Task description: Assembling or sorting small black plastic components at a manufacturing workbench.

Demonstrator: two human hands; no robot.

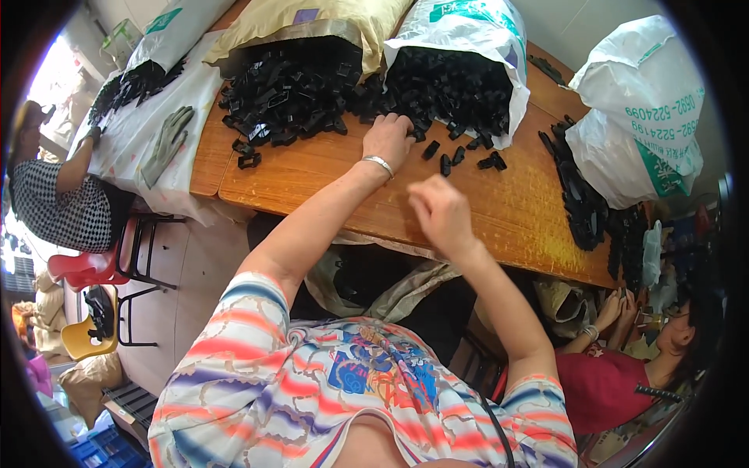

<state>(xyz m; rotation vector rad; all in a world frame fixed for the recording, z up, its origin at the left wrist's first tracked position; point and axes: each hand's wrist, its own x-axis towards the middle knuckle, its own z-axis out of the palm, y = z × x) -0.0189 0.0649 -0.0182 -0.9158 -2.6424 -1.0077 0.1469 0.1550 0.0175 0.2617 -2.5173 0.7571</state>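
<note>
Left hand (pixel 386 143) at black pieces (pixel 425 109), right hand (pixel 443 210) above wooden table (pixel 507 207)

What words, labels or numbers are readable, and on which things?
Right-hand white bag: green characters and number rows, not copied out here.
Middle white bag: green block of characters, not copied out here.
Far-left white bag: green printing, too small to read.
Tan bag: purple patch, nothing legible.
</note>
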